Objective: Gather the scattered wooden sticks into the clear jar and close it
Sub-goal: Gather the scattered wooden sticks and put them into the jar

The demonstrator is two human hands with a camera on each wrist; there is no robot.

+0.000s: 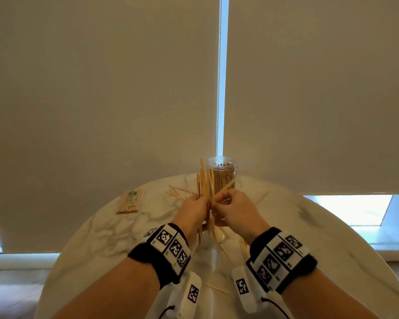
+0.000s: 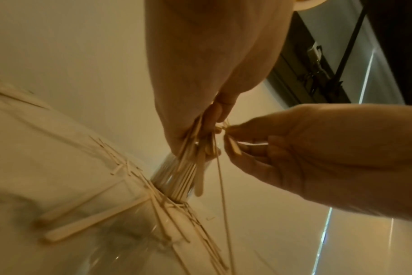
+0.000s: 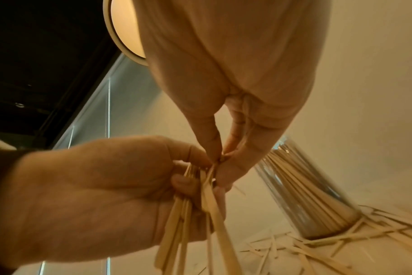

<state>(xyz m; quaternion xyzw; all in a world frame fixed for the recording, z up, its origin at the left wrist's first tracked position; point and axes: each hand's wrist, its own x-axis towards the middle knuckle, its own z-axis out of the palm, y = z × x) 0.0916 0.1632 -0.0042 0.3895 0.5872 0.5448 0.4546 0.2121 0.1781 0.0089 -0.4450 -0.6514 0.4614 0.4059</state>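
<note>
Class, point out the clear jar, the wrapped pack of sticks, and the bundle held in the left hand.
clear jar (image 1: 224, 173), head view, on its side wall.
wrapped pack of sticks (image 1: 129, 202), head view, on its middle.
bundle (image 3: 176, 228), right wrist view, below the left hand (image 3: 87, 197).

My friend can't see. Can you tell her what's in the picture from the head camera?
Two hands meet over a round marble table, the left hand gripping a bunch of sticks while the right hand pinches a few of them. Behind them stands a clear jar, open and full of sticks, with loose ones scattered around.
</note>
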